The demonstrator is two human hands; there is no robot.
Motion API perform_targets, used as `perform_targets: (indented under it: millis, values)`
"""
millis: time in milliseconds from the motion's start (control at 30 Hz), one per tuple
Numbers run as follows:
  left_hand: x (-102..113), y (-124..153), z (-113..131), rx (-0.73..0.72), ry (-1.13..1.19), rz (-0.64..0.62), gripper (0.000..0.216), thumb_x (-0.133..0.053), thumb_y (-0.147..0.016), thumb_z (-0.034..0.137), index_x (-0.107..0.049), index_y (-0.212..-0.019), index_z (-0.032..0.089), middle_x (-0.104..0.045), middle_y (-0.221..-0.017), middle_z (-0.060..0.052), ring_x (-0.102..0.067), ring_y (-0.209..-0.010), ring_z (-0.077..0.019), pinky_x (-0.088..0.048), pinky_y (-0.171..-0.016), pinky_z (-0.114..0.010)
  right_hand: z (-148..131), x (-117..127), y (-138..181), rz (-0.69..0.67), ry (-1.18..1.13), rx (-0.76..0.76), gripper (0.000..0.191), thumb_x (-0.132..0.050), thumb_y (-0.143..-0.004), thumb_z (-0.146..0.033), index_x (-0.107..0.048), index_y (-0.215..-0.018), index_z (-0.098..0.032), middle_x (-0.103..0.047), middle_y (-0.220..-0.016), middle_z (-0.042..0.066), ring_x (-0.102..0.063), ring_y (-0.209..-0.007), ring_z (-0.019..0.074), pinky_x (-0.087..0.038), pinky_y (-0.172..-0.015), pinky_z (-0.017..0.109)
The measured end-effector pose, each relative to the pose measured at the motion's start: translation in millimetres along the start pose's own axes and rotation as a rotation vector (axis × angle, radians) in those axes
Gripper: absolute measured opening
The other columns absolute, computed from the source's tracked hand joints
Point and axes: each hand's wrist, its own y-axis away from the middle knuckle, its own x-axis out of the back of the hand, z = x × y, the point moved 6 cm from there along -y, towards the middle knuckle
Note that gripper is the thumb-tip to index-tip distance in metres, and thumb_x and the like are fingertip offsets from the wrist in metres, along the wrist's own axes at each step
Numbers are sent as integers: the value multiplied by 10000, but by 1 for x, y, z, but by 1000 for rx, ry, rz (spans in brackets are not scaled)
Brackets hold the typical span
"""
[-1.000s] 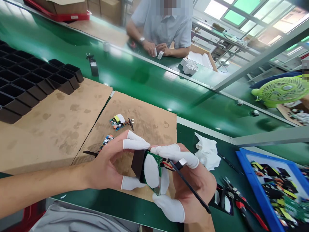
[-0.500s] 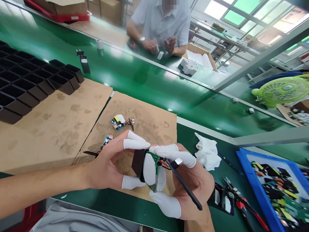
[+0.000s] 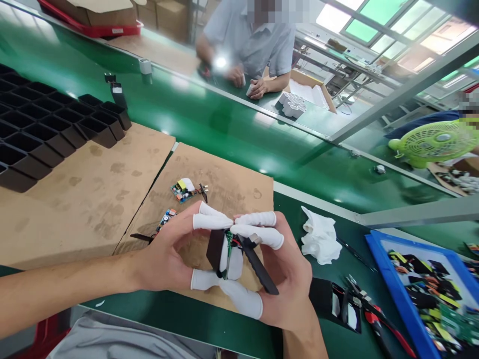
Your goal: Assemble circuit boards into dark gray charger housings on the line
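My left hand (image 3: 175, 249), in white finger cots, is closed around a black plastic housing (image 3: 214, 252). A green circuit board (image 3: 229, 244) with white pads sits partly inside the housing's opening, which faces right. My right hand (image 3: 277, 264), also in finger cots, pinches this board at its top and bottom edges. From the board's outer end, wires lead to a black plug plate (image 3: 260, 267) with metal pins, tilted beside my right fingers. Another circuit board (image 3: 183, 189) lies on the cardboard (image 3: 239, 179), and a further board (image 3: 165, 219) is partly hidden behind my left hand.
Rows of black housings (image 3: 48, 122) stand at the left. To the right are a crumpled white cloth (image 3: 320, 234), red-handled pliers (image 3: 387, 319), a filled black case (image 3: 339, 304) and a blue tray (image 3: 377, 254) of parts. Across the green conveyor (image 3: 209, 119) sits a person (image 3: 247, 45).
The circuit board has slid leftward, deeper into the housing, with my right hand following. The plug plate has swung closer to the housing. On the conveyor, small items have shifted left.
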Motion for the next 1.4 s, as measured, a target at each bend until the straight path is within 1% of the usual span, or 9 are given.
perform_targets:
  millis: [100, 233, 333, 433, 600, 933, 1133, 1200, 1400]
  values:
    - [-3, 2, -6, 36, 90, 4, 754, -997, -790, 152, -714, -1470, 314, -701, -1280, -98, -718, -1142, -276, -678, -960, -398, 2, -1, -1, -30, 19, -29, 669, -1015, -807, -252, -727, -1407, -325, -671, -1329, 118, -686, -1234, 330, -635, -1021, 499]
    - [-8, 6, -15, 117, 165, 12, 867, -1007, -735, 88, -691, -1493, 367, -681, -1337, -77, -729, -1202, -295, -707, -1051, -461, 5, -4, -3, -55, -15, -41, 665, -983, -846, -301, -709, -1452, -321, -676, -1327, 106, -674, -1210, 310, -617, -1022, 470]
    - [-11, 7, -13, 129, 135, 16, 817, -947, -770, 61, -683, -1477, 373, -676, -1328, -70, -722, -1238, -287, -693, -1095, -469, 8, -3, -3, 41, -46, -55, 441, -854, -942, -213, -750, -1356, -325, -730, -1197, 57, -692, -1092, 248, -603, -948, 392]
    - [-13, 6, -10, 131, 116, 16, 750, -894, -790, 39, -695, -1442, 352, -662, -1274, -66, -729, -1176, -247, -678, -1101, -449, 15, -2, -1, 142, -62, -150, 254, -765, -1004, -157, -781, -1193, -325, -761, -1089, 9, -712, -995, 190, -588, -878, 316]
    - [-12, 4, -13, 146, 124, 20, 733, -880, -780, 21, -710, -1418, 339, -637, -1273, -71, -742, -1125, -229, -672, -1056, -418, 17, -2, 1, 152, -80, -221, 153, -781, -1038, -247, -804, -1171, -321, -772, -1100, 7, -724, -1022, 184, -579, -921, 303]
    - [-9, 0, -11, 91, 123, 40, 784, -869, -739, -11, -724, -1428, 333, -689, -1300, -67, -756, -1175, -241, -643, -1099, -399, 14, -4, 1, 84, -122, -182, 264, -761, -1027, -216, -768, -1256, -348, -727, -1193, 30, -693, -1121, 223, -571, -991, 352]
    - [-6, 2, -13, 111, 133, 50, 789, -939, -716, 35, -746, -1418, 339, -662, -1324, -69, -720, -1229, -262, -657, -1065, -377, 11, -5, 2, -78, -57, -143, 669, -987, -844, -224, -705, -1432, -373, -655, -1448, 85, -679, -1309, 295, -580, -1137, 465]
    - [-5, 3, -13, 112, 123, 40, 792, -957, -706, 47, -745, -1410, 340, -666, -1308, -62, -714, -1205, -250, -658, -1050, -364, 10, -5, 1, -94, -4, -102, 702, -1006, -831, -229, -711, -1452, -368, -661, -1477, 101, -690, -1327, 310, -595, -1136, 486]
    - [-7, 2, -9, 94, 68, 23, 753, -982, -693, 77, -746, -1377, 287, -687, -1319, -89, -724, -1201, -265, -674, -1000, -341, -6, 1, 4, 14, 31, 149, 754, -1005, -756, -157, -750, -1450, -309, -790, -1276, 96, -777, -1205, 338, -648, -1113, 533]
